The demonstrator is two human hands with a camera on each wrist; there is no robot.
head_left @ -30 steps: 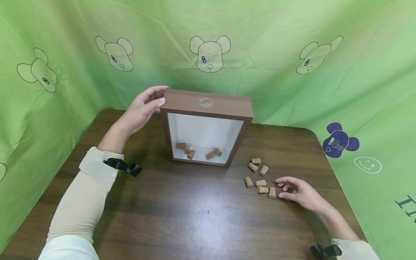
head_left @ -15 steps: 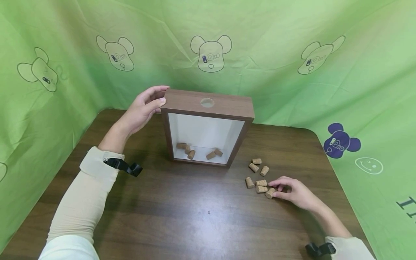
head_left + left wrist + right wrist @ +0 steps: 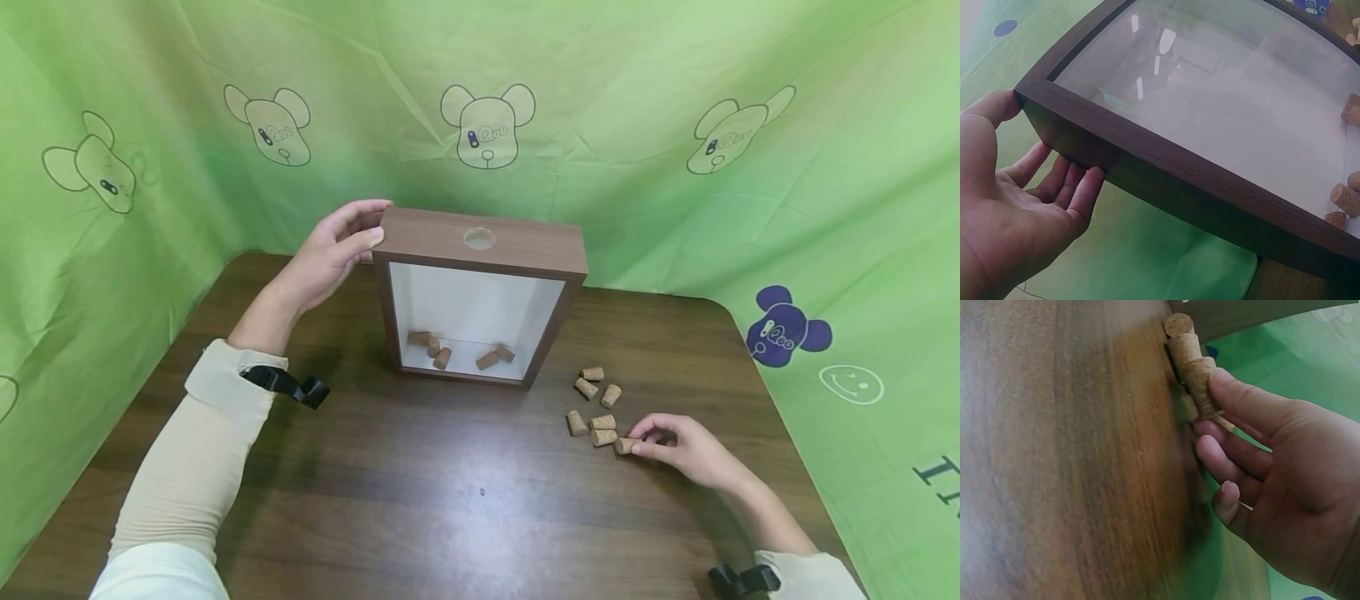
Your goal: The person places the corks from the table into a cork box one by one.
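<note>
A brown wooden box [image 3: 480, 218] with a clear front and a round hole [image 3: 479, 239] on top stands upright on the table. My left hand [image 3: 327, 254] holds its upper left corner, the thumb on the front edge and the fingers bent behind, as the left wrist view of the frame [image 3: 1147, 153] shows. My right hand [image 3: 688, 451] pinches a cork [image 3: 625, 447] between thumb and fingertips, low at the tabletop; in the right wrist view this cork [image 3: 1199, 381] lines up with others beyond it. Several corks [image 3: 603, 437] lie just left of that hand.
Inside the box, several corks [image 3: 487, 360] rest on its white floor in two groups. More loose corks [image 3: 592, 374] lie right of the box on the dark wooden table [image 3: 375, 483]. A green printed cloth [image 3: 600, 108] hangs behind and at both sides.
My right hand has moved left to the nearest cork and taken it between thumb and fingers. That cork has turned from pointing toward me to lying sideways. My left hand stays on the box.
</note>
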